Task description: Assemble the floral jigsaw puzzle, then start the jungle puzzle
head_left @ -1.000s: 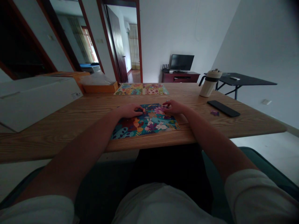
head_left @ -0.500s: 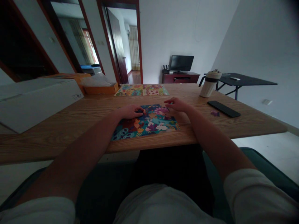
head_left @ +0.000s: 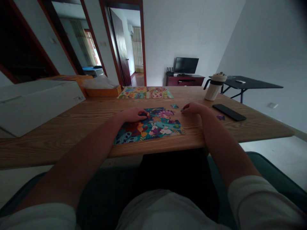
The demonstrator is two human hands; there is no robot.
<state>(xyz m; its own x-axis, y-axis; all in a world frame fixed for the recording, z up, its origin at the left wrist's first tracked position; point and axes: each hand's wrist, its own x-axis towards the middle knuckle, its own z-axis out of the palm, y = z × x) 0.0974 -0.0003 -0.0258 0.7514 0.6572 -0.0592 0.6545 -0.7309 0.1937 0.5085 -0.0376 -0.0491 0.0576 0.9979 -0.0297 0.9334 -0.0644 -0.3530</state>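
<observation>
Two bare hands stand over a partly assembled jigsaw puzzle (head_left: 150, 126) on a wooden worktop (head_left: 72, 142). The puzzle lies directly ahead of the person, below and between the hands, and its colourful image includes white rabbits.

Left hand (head_left: 133, 115): the fingers (head_left: 139, 114) are curled downward and close together, resting on the upper left area of the puzzle. A dark piece (head_left: 143, 113) lies under the fingertips; it cannot be determined whether they are clamped on it.

Right hand (head_left: 193, 108): the fingertips (head_left: 183, 110) are drawn together just beyond the puzzle's upper right edge. Any grip on a small item there cannot be confirmed.

A loose teal puzzle piece (head_left: 174, 106) lies on the worktop just ahead of the right fingertips. A purple puzzle piece (head_left: 220, 117) lies well to the right of them, just beside a black phone (head_left: 229, 112). Farther ahead, at the worktop's far edge, is a colourful picture sheet (head_left: 145, 92). Ahead and to the right of the right hand stands a cream tumbler (head_left: 214, 88). Left of the left hand are a large white box (head_left: 35, 102) and an orange box (head_left: 103, 91).
</observation>
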